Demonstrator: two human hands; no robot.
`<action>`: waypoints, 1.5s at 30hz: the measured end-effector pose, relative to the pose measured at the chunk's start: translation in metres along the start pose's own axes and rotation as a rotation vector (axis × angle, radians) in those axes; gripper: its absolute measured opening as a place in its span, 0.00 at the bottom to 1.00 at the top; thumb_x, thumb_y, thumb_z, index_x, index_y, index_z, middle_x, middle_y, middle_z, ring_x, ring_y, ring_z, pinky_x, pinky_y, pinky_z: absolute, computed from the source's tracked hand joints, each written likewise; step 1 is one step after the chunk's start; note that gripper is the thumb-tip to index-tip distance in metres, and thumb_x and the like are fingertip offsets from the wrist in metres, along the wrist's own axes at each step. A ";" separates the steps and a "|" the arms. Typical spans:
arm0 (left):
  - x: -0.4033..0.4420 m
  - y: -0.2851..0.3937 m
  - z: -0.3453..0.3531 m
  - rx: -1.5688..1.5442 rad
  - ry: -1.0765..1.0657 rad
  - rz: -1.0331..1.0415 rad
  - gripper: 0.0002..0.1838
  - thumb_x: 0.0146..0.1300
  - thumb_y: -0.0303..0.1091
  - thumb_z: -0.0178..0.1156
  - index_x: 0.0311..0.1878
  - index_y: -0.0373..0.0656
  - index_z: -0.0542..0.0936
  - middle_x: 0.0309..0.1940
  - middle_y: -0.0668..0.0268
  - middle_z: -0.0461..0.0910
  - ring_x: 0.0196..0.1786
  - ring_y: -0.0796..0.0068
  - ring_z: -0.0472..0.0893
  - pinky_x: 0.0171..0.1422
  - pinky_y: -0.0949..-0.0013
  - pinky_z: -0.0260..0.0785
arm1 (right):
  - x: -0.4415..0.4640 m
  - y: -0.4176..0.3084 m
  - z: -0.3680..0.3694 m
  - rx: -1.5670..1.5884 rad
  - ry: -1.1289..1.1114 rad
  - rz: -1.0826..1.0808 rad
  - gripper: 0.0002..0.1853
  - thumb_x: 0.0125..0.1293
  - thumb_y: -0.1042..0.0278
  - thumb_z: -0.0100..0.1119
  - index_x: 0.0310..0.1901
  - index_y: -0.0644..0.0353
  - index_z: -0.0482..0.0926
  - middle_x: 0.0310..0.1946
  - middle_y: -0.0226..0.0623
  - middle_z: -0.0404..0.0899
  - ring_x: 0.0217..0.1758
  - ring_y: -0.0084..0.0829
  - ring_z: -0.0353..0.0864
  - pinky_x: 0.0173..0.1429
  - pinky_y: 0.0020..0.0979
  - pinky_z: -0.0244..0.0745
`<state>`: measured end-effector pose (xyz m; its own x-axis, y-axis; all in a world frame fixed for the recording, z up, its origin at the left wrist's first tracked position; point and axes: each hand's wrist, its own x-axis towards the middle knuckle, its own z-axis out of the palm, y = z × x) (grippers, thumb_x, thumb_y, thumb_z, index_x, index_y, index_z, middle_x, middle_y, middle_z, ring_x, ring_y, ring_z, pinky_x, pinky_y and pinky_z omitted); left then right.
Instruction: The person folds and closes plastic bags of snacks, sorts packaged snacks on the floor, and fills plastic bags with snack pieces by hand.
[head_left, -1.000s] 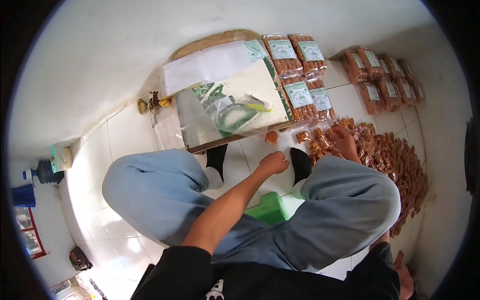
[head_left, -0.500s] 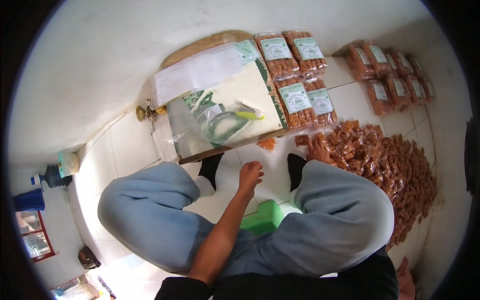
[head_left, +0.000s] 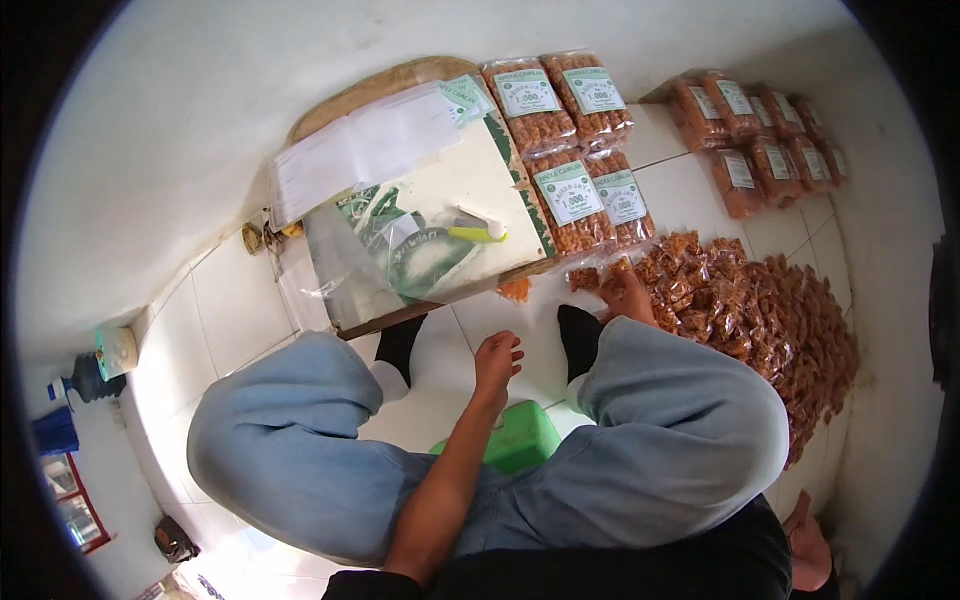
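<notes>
My left hand (head_left: pixel 497 360) hovers between my knees, its fingers loosely curled and slightly apart, with nothing visible in it. Beside my right foot, my right hand (head_left: pixel 628 298) is at the near edge of a heap of small clear snack packets (head_left: pixel 720 300) filled with orange-brown pieces. Its fingers close on a small snack packet (head_left: pixel 620 266); my knee partly covers the wrist. Another small orange packet (head_left: pixel 515 289) lies by the low board's front edge. Large filled bags with green-and-white labels (head_left: pixel 572 195) lie in two rows just beyond my right hand.
The low board (head_left: pixel 500 190) carries a stack of clear plastic bags (head_left: pixel 370 150), green labels (head_left: pixel 466 98) and a yellow-green tool (head_left: pixel 478 233). More filled bags (head_left: pixel 770 160) stand by the right wall. A green stool (head_left: pixel 522 437) is between my legs. Another person's foot (head_left: pixel 805 535) shows at lower right.
My right hand has drawn its spread fingers together at the packets and lifted slightly. The left hand stays between the knees. The whole view has shifted a little.
</notes>
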<state>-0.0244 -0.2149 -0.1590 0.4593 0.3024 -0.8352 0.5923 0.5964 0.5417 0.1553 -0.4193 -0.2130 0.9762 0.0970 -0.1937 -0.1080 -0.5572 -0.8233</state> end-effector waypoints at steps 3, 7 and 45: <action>0.002 0.003 0.006 0.007 -0.015 -0.020 0.23 0.69 0.44 0.55 0.60 0.41 0.71 0.52 0.63 0.78 0.51 0.70 0.78 0.53 0.63 0.70 | -0.001 0.013 0.028 -0.084 0.051 -0.082 0.18 0.60 0.74 0.67 0.50 0.62 0.73 0.34 0.37 0.82 0.37 0.27 0.82 0.41 0.30 0.76; 0.001 -0.002 0.008 -0.018 -0.030 0.016 0.22 0.69 0.44 0.55 0.60 0.41 0.72 0.52 0.63 0.78 0.50 0.70 0.78 0.53 0.64 0.70 | -0.003 0.019 0.025 0.016 0.029 -0.112 0.19 0.59 0.75 0.68 0.51 0.61 0.73 0.36 0.36 0.81 0.37 0.25 0.82 0.41 0.29 0.76; 0.014 -0.018 0.006 0.026 -0.017 -0.008 0.22 0.67 0.45 0.57 0.58 0.42 0.73 0.51 0.64 0.79 0.49 0.70 0.78 0.51 0.65 0.71 | 0.022 -0.004 0.054 -0.465 -0.404 -0.259 0.27 0.54 0.65 0.72 0.54 0.59 0.72 0.47 0.47 0.81 0.51 0.42 0.83 0.54 0.38 0.77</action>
<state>-0.0249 -0.2258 -0.1805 0.4654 0.2849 -0.8380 0.6132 0.5789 0.5374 0.1670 -0.3702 -0.2427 0.8028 0.5264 -0.2801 0.3008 -0.7630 -0.5721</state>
